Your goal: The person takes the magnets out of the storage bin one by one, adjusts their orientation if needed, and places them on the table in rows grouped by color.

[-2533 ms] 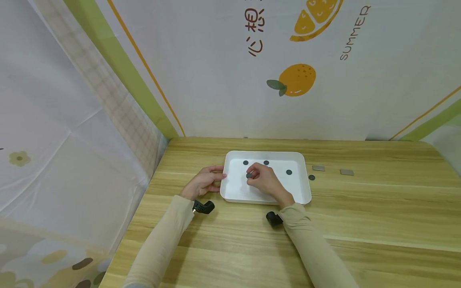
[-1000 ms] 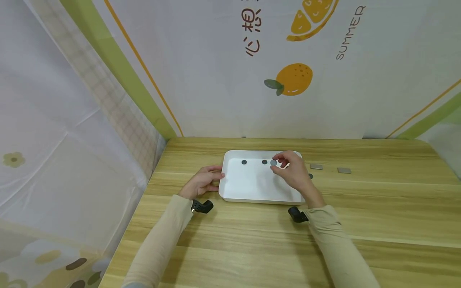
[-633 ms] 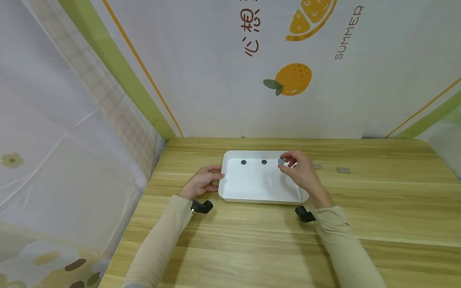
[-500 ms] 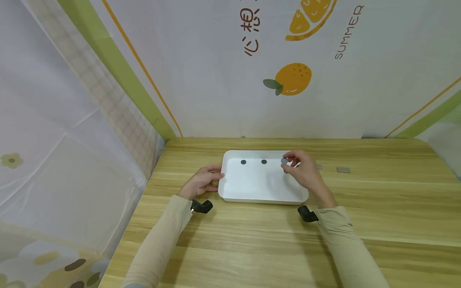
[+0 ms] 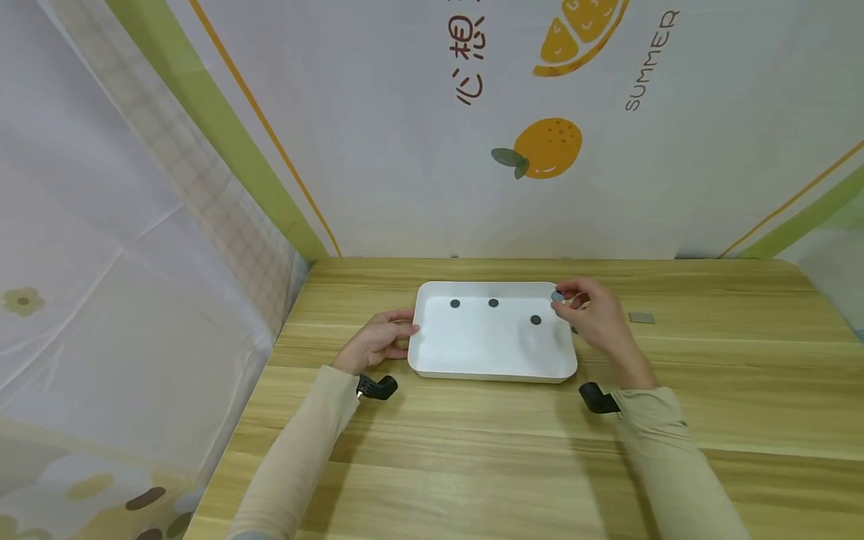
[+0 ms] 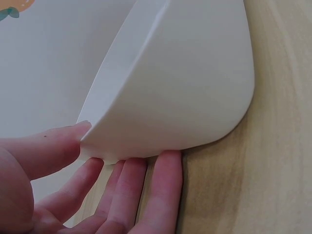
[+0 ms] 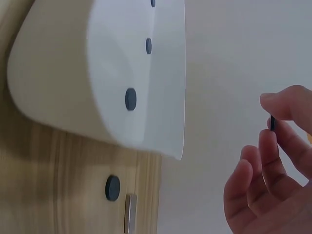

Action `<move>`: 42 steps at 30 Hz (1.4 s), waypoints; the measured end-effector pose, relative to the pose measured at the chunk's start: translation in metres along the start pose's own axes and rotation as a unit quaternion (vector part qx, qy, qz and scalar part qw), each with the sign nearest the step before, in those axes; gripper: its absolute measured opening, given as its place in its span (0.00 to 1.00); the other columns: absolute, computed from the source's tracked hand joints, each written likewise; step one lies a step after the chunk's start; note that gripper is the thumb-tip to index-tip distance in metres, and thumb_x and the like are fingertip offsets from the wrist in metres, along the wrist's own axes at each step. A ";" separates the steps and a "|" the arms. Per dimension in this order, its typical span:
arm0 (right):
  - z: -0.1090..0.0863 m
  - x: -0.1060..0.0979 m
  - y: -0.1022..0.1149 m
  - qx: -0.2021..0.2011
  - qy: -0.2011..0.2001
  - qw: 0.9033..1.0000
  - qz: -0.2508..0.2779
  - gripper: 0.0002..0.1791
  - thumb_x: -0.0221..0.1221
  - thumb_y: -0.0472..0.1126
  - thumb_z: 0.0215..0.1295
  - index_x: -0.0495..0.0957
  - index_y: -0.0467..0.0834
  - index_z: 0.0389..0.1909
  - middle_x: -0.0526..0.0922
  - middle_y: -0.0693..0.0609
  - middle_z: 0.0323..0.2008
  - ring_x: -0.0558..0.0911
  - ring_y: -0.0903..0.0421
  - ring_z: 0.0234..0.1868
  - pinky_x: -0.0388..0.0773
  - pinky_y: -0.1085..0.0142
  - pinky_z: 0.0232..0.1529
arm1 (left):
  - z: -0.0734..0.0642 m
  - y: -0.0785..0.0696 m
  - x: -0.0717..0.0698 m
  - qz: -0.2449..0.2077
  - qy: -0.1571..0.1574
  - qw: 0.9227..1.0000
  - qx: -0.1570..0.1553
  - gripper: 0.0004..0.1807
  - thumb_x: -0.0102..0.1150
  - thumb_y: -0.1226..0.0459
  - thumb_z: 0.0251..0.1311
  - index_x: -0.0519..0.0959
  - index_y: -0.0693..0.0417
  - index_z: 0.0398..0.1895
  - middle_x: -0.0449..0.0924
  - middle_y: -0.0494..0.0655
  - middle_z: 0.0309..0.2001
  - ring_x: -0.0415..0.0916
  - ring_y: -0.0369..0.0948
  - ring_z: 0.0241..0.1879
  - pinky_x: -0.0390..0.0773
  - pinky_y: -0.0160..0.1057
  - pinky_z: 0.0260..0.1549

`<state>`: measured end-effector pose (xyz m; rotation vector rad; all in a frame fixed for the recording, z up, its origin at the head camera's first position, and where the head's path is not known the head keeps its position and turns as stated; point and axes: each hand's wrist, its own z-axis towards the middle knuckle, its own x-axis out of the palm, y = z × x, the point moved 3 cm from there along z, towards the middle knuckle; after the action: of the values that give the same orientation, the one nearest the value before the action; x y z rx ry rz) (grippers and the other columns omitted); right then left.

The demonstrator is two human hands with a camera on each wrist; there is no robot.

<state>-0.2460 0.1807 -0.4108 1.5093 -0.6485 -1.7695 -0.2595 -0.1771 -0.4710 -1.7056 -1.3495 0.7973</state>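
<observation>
A white rectangular tray (image 5: 486, 341) rests on the wooden table. At its left end my left hand (image 5: 378, 343) grips the edge; the left wrist view has the thumb at the rim and the fingertips against the outer wall (image 6: 185, 97). Above the tray's far right corner, my right hand (image 5: 594, 311) pinches a small dark grey disc (image 5: 557, 296) between thumb and fingers. In the right wrist view that disc (image 7: 272, 123) appears edge-on. Inside the tray lie a far-left disc (image 5: 455, 304), a far-middle disc (image 5: 493, 303) and a right-hand disc (image 5: 536, 319).
Another dark disc (image 7: 112, 187) lies on the table just right of the tray, mostly hidden by my right hand in the head view. Near it is a thin metallic rectangular piece (image 7: 130, 213). A second grey rectangular piece (image 5: 642, 318) sits further right. A printed curtain (image 5: 405, 187) hangs behind the table.
My right hand has carried the pinched disc from the tray's left-centre rightward to above the far right corner, uncovering the right-hand disc again. My left hand stays on the tray's left edge.
</observation>
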 end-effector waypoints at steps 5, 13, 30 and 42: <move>-0.002 -0.007 -0.006 0.007 -0.006 1.000 -0.010 0.15 0.62 0.36 0.62 0.78 0.37 0.49 0.77 0.43 0.40 0.72 0.52 0.36 0.69 0.72 0.26 | 0.000 0.000 0.000 0.004 -0.003 1.000 -0.005 0.28 0.54 0.68 0.67 0.62 0.58 0.69 0.74 0.57 0.57 0.79 0.41 0.43 0.82 0.42 0.37; -0.004 -0.015 -0.016 0.019 -0.015 1.000 -0.008 0.15 0.63 0.38 0.62 0.78 0.36 0.48 0.78 0.43 0.39 0.72 0.53 0.35 0.69 0.72 0.25 | 0.001 0.001 0.000 0.009 -0.001 1.000 0.000 0.28 0.54 0.68 0.67 0.62 0.58 0.69 0.74 0.58 0.59 0.79 0.41 0.44 0.82 0.42 0.38; -0.009 -0.028 -0.038 0.030 -0.023 0.999 -0.028 0.18 0.65 0.43 0.61 0.79 0.39 0.49 0.78 0.45 0.38 0.70 0.61 0.32 0.68 0.71 0.27 | 0.002 0.001 0.000 0.014 -0.007 1.000 0.000 0.28 0.54 0.68 0.66 0.63 0.58 0.69 0.73 0.58 0.60 0.79 0.40 0.43 0.82 0.41 0.37; -0.013 -0.031 -0.054 0.030 -0.006 0.999 -0.044 0.17 0.63 0.42 0.63 0.78 0.36 0.48 0.80 0.39 0.41 0.73 0.50 0.37 0.69 0.70 0.34 | 0.001 0.000 0.000 0.011 -0.006 1.000 -0.002 0.28 0.55 0.68 0.66 0.63 0.58 0.69 0.74 0.58 0.58 0.79 0.41 0.43 0.82 0.42 0.38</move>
<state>-0.2416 0.2397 -0.4350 1.5906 -0.6552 -1.8412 -0.2605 -0.1765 -0.4715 -1.7254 -1.3428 0.8185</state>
